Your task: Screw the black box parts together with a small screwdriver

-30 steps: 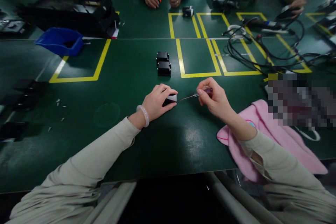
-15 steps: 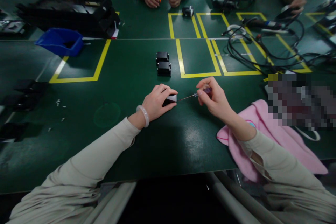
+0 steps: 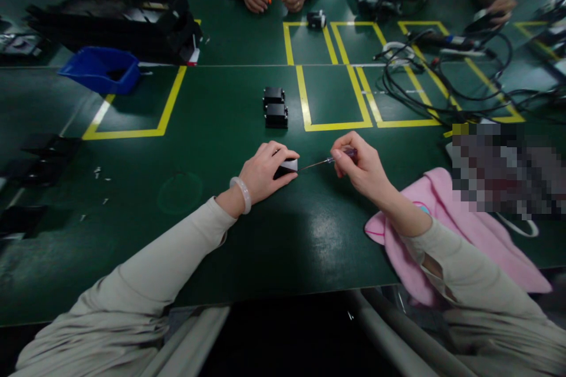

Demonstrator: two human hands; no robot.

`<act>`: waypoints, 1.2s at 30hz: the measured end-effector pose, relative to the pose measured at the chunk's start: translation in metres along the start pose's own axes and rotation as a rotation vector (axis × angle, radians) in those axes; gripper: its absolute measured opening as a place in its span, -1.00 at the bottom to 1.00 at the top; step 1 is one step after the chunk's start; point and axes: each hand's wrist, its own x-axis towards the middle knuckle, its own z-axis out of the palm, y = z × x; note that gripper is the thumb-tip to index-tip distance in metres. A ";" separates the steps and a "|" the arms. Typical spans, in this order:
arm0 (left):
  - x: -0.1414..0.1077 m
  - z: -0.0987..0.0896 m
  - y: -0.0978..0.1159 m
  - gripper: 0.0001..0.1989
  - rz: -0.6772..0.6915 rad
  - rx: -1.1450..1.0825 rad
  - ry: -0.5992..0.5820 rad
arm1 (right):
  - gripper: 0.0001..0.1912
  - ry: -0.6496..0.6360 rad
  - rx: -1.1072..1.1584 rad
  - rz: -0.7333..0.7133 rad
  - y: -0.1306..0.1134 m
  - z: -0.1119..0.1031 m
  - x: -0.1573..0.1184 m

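My left hand (image 3: pixel 269 172) is wrapped over a small black block (image 3: pixel 287 167) on the green table, its right end showing between thumb and fingers. A screwdriver (image 3: pixel 349 154) with a dark, partly clear handle is pinched in my right hand (image 3: pixel 359 164). Its thin shaft points left, and the tip meets the right end of the block. Two more black blocks (image 3: pixel 276 115) stand one behind the other, beyond my left hand. Several small screws (image 3: pixel 98 172) lie scattered at the left.
A blue bin (image 3: pixel 104 69) and a large black tray (image 3: pixel 119 23) stand back left. Black parts (image 3: pixel 44 159) lie at the left edge. Black cables (image 3: pixel 442 94) coil at the right, behind a pink cloth (image 3: pixel 460 230). Across the table are two people's hands and arms.
The fingers of my right hand have shifted slightly on the screwdriver handle. My left hand and the block keep their place.
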 end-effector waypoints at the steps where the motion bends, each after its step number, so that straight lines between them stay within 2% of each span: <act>1: 0.000 0.000 0.000 -0.66 0.002 -0.001 0.001 | -0.69 -0.003 -0.004 -0.001 0.000 0.000 0.000; 19: 0.000 0.000 0.000 -0.66 -0.005 0.000 0.000 | -0.73 0.027 0.018 0.008 -0.001 0.001 0.000; 36: 0.000 0.000 0.000 -0.66 -0.022 -0.014 -0.010 | -0.67 -0.010 -0.007 0.024 -0.002 0.000 0.001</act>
